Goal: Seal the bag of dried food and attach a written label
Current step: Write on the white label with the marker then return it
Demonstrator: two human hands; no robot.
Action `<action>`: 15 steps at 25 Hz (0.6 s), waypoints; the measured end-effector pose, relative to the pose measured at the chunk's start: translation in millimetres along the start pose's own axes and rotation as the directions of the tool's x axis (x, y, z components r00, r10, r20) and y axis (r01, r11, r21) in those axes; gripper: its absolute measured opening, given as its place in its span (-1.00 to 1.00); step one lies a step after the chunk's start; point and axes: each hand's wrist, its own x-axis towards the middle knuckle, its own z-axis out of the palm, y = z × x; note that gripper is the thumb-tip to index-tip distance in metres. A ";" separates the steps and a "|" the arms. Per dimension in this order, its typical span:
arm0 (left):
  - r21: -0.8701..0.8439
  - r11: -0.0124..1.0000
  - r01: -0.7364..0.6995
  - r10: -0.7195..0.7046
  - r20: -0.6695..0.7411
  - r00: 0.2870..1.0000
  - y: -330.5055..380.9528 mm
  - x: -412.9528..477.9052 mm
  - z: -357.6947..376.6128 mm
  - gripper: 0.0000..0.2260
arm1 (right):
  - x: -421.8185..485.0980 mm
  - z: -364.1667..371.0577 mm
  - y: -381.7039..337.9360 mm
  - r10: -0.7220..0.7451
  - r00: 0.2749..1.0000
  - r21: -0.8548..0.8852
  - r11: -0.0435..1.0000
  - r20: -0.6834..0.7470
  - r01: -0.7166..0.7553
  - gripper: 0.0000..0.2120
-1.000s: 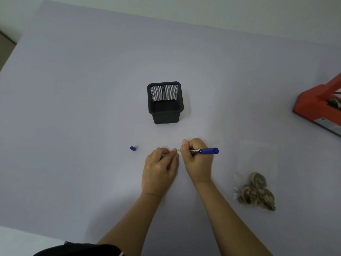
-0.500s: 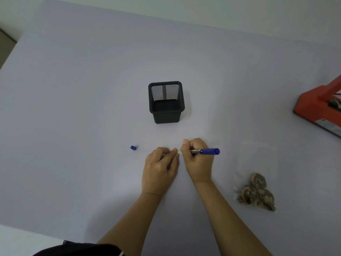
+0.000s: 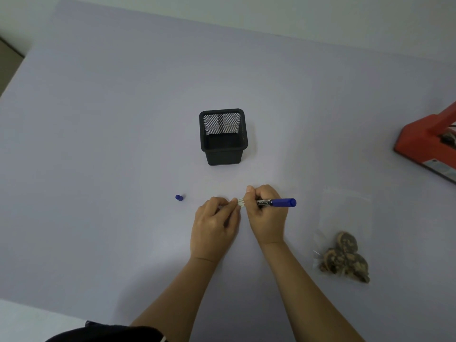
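Fingers (image 3: 254, 193) of the right hand (image 3: 267, 215) gripped a blue marker (image 3: 276, 202), writing the small white label (image 3: 241, 203) pinched by the left hand (image 3: 214, 225); sticking it onto the clear bag of dried food (image 3: 344, 245) likely came next.

Both hands (image 3: 240, 218) low, fingertips meeting, L flat, R fisted.

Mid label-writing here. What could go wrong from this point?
1. The label is tiny and pinched only by the left hand fingertips; it could slip or the ink could smear under the marker in the right hand.
2. The cap lies loose on the table, apart from both hands; it may roll away.
3. The bag sits near the right forearm and could get nudged.
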 end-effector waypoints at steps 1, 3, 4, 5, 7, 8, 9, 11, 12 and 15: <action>-0.001 1.000 0.001 -0.001 0.000 1.000 -0.5 -0.2 0.1 -0.83 | 0.1 -0.2 -0.3 -0.005 1.000 -0.006 1.000 -0.003 0.005 -0.67; -0.004 1.000 0.005 -0.005 0.001 1.000 -0.8 -0.2 -0.1 -0.83 | 0.5 -0.1 -1.2 -0.008 1.000 -0.014 1.000 -0.007 0.008 -0.67; -0.006 1.000 0.007 -0.007 0.002 1.000 -0.4 0.0 -0.2 -0.83 | 0.8 -0.4 -1.8 -0.007 1.000 -0.016 1.000 -0.010 0.007 -0.67; -0.007 1.000 0.008 -0.008 0.001 1.000 0.2 0.0 -0.3 -0.82 | 1.1 -0.6 -1.9 -0.009 1.000 -0.018 1.000 -0.012 0.009 -0.67; -0.003 1.000 0.008 -0.008 -0.001 1.000 0.9 -0.4 -0.7 -0.82 | 1.4 -0.6 -2.2 -0.021 1.000 -0.025 0.999 -0.013 0.021 -0.67; -0.001 1.000 0.007 -0.007 -0.002 1.000 0.5 -0.6 -0.6 -0.83 | 1.2 -0.3 -2.1 -0.024 1.000 -0.025 0.999 -0.013 0.024 -0.67; -0.002 1.000 0.005 -0.005 -0.002 1.000 0.0 -0.5 -0.6 -0.83 | 1.0 0.1 -2.0 -0.025 1.000 -0.022 0.999 -0.014 0.025 -0.68; -0.005 1.000 0.010 -0.010 -0.003 1.000 -0.2 -0.4 -0.3 -0.84 | 1.1 0.0 -2.1 -0.026 0.999 -0.013 1.000 -0.019 0.025 -0.68; -0.005 1.000 0.013 -0.013 -0.004 1.000 -0.1 -0.4 -0.1 -0.83 | 1.4 -0.1 -2.6 -0.024 0.999 -0.011 1.000 -0.025 0.024 -0.69; -0.012 1.000 0.017 -0.017 -0.001 1.000 0.6 0.3 -0.2 -0.85 | 3.4 -1.3 -4.8 -0.002 0.998 0.001 1.000 -0.061 0.002 -0.67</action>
